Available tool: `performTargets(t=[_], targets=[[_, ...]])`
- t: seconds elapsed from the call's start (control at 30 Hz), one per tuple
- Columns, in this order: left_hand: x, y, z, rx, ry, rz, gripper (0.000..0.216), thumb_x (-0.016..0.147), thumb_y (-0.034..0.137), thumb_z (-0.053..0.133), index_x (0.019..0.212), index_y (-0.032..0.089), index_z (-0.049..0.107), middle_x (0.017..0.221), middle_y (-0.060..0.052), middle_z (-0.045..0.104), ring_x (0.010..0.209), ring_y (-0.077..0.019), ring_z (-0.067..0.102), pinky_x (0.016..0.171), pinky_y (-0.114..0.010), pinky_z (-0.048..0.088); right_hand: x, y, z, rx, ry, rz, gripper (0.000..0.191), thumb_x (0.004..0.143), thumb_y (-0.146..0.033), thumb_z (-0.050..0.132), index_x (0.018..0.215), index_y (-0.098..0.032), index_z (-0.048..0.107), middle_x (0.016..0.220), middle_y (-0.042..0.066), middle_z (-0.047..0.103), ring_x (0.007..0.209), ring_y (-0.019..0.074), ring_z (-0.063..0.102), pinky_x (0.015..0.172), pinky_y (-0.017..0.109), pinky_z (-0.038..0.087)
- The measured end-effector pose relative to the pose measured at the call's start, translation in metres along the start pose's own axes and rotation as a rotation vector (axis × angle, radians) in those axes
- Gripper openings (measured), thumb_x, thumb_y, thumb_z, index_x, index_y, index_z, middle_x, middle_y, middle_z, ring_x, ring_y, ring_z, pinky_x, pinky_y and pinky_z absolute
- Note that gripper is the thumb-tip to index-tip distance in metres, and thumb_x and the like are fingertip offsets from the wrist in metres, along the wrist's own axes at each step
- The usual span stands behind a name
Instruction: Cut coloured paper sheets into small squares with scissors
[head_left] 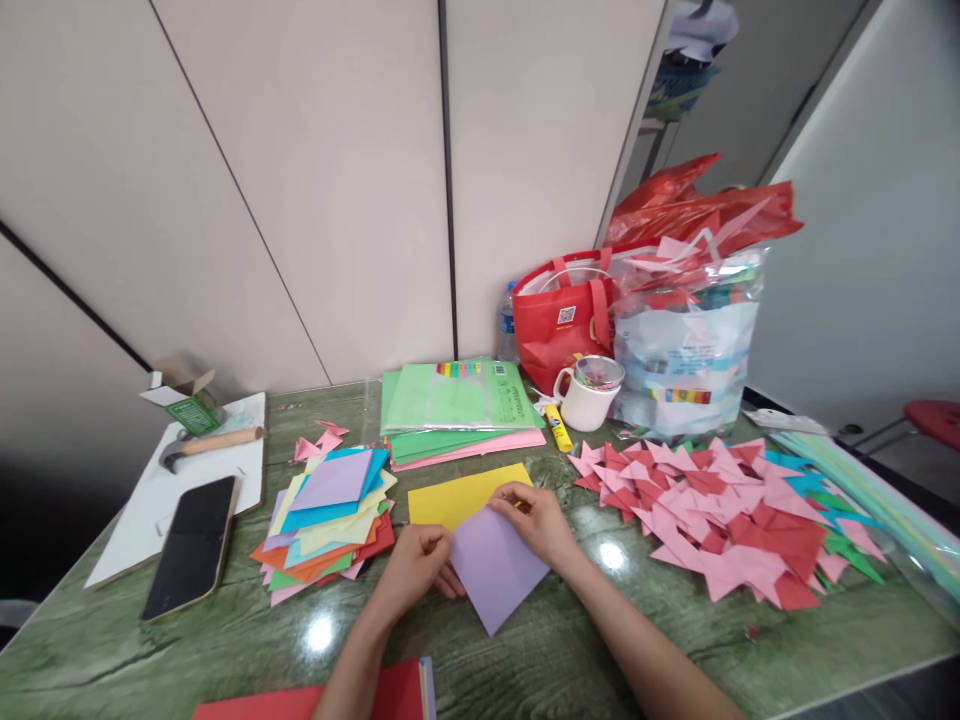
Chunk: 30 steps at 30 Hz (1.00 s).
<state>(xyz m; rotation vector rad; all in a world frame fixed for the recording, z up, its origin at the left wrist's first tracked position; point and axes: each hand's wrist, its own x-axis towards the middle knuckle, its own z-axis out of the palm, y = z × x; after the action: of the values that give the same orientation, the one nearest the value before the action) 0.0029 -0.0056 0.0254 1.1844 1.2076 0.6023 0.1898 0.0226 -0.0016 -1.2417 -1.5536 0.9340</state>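
Note:
A lilac square of paper (496, 567) lies turned like a diamond on the green marbled table (585, 640), over a yellow sheet (457, 492). My left hand (415, 565) is closed, pinching the lilac paper's left corner. My right hand (538, 520) pinches its upper right edge, fingers curled. A loose stack of mixed coloured squares (330, 515) sits just left of my left hand. A spread of folded pink and red paper pieces (712, 525) lies to the right of my right hand.
A phone (191, 545) and a hammer (206, 446) rest on a white board at left, with a small green box (187, 405). Packs of green and pink paper (457, 410), a glue stick (557, 427), a white mug (587, 393), a red bag (562, 320) and a clear plastic bag (686, 350) stand behind. Red paper (390, 695) lies at the near edge.

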Motion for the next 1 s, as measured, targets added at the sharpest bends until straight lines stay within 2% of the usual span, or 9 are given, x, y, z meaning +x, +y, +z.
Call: performTargets(t=[0.2,0.3,0.37,0.5,0.57,0.63,0.73,0.87,1.0], targets=[[-0.002,0.002,-0.002,-0.048,0.025,0.034,0.028,0.069,0.038,0.052,0.052,0.016,0.047,0.045,-0.007,0.061,0.042,-0.0205,0.061,0.037,-0.025,0.044,0.000,0.001,0.000,-0.019,0.046,-0.017,0.017,0.075,-0.033,0.058,0.071,-0.018,0.066,0.073,0.005,0.069,0.065,0.0181,0.062,0.056,0.025,0.046],[-0.001,0.000,-0.008,-0.086,0.114,0.098,0.030,0.070,0.040,0.051,0.053,0.016,0.047,0.041,-0.004,0.058,0.038,-0.0188,0.058,0.037,-0.025,0.043,0.001,0.006,-0.002,-0.036,0.084,-0.030,0.021,0.079,-0.034,0.052,0.077,-0.017,0.065,0.076,0.006,0.069,0.067,0.0185,0.063,0.058,0.026,0.049],[0.001,-0.001,-0.014,-0.189,0.318,0.202,0.028,0.073,0.040,0.049,0.058,0.016,0.049,0.041,-0.002,0.058,0.038,-0.0173,0.058,0.040,-0.026,0.045,0.002,0.009,-0.004,-0.055,0.106,-0.044,0.025,0.082,-0.034,0.048,0.083,-0.016,0.065,0.077,0.006,0.069,0.067,0.0187,0.064,0.059,0.028,0.050],[0.004,0.001,-0.026,-0.585,0.921,0.496,0.016,0.074,0.030,0.051,0.066,0.015,0.050,0.053,-0.001,0.064,0.048,-0.0188,0.063,0.049,-0.030,0.050,-0.001,0.013,0.000,-0.107,0.055,-0.113,0.023,0.077,-0.033,0.056,0.092,-0.019,0.065,0.087,0.007,0.069,0.078,0.0216,0.064,0.073,0.036,0.051],[0.006,0.003,-0.031,-0.727,1.045,0.577,0.012,0.075,0.023,0.047,0.067,0.015,0.048,0.059,-0.004,0.066,0.058,-0.0207,0.065,0.059,-0.035,0.053,-0.004,0.013,0.004,-0.177,-0.047,-0.194,0.032,0.069,-0.032,0.066,0.099,-0.022,0.064,0.100,0.008,0.067,0.098,0.0253,0.059,0.087,0.040,0.045],[0.007,0.004,-0.035,-0.826,1.081,0.588,0.010,0.077,0.017,0.042,0.068,0.014,0.047,0.063,-0.007,0.067,0.067,-0.0218,0.066,0.070,-0.040,0.052,-0.008,0.014,0.009,-0.294,-0.175,-0.286,0.051,0.063,-0.033,0.072,0.112,-0.022,0.058,0.114,0.009,0.060,0.115,0.0277,0.046,0.098,0.045,0.035],[0.009,0.003,-0.036,-0.937,1.110,0.556,0.014,0.078,0.010,0.037,0.071,0.010,0.048,0.064,-0.011,0.067,0.074,-0.0214,0.066,0.081,-0.041,0.048,-0.011,0.017,0.015,-0.441,-0.284,-0.345,0.065,0.062,-0.036,0.073,0.121,-0.021,0.050,0.124,0.012,0.053,0.122,0.0283,0.039,0.103,0.049,0.027],[0.010,0.004,-0.032,-0.990,1.083,0.514,0.016,0.080,0.012,0.034,0.073,0.009,0.049,0.068,-0.014,0.066,0.078,-0.0216,0.065,0.083,-0.040,0.047,-0.010,0.023,0.017,-0.502,-0.278,-0.369,0.054,0.064,-0.036,0.071,0.114,-0.021,0.057,0.122,0.013,0.054,0.117,0.0279,0.045,0.100,0.049,0.031],[0.009,0.004,-0.027,-0.940,1.012,0.372,0.014,0.079,0.017,0.037,0.076,0.012,0.049,0.064,-0.009,0.067,0.065,-0.0210,0.066,0.069,-0.038,0.051,-0.010,0.024,0.018,-0.527,-0.255,-0.424,0.034,0.068,-0.035,0.068,0.099,-0.021,0.065,0.116,0.011,0.059,0.115,0.0283,0.047,0.097,0.049,0.033]])
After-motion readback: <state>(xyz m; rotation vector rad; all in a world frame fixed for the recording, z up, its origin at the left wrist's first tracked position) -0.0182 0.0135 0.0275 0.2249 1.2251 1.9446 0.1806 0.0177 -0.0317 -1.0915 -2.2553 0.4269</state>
